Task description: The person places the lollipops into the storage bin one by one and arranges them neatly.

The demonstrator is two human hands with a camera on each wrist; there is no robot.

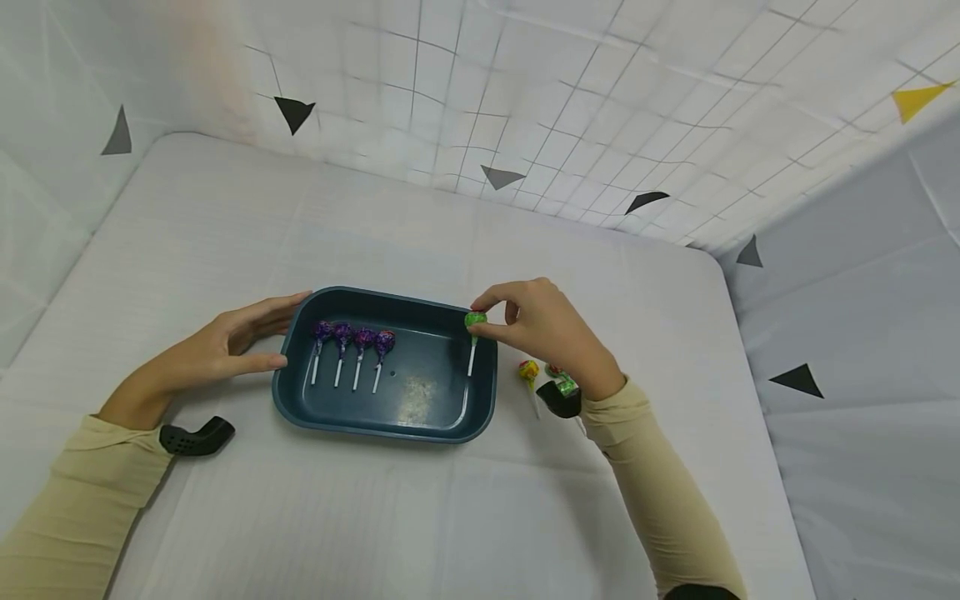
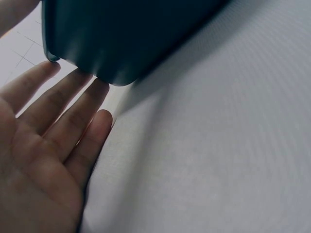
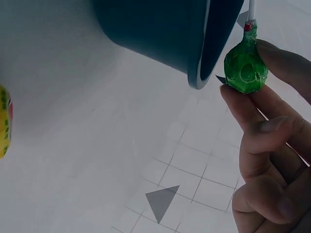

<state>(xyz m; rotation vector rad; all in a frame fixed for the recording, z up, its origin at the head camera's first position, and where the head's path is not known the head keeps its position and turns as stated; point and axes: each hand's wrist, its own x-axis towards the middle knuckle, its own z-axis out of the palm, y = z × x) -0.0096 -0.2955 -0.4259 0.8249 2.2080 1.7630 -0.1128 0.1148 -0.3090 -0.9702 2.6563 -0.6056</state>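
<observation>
A blue-green tray (image 1: 427,304) holds several purple-wrapped lollipops (image 1: 363,337) side by side at its left, sticks toward the near side. Over the tray's right end, the right hand (image 1: 543,327) pinches a green lollipop (image 1: 476,319) by its candy, the stick pointing toward the near side. In the right wrist view thumb and fingers hold the green candy (image 3: 246,69) close to the tray's rim (image 3: 196,77). The left hand (image 1: 217,346) is spread at the tray's left end; in the left wrist view its extended fingers (image 2: 73,114) touch the tray wall (image 2: 114,73).
Right of the tray lie a yellow lollipop (image 1: 528,370) and a green-wrapped one (image 1: 564,383), partly hidden by the right wrist's black device (image 1: 560,400). A white gridded sheet (image 1: 525,108) stands behind the white table (image 1: 337,517).
</observation>
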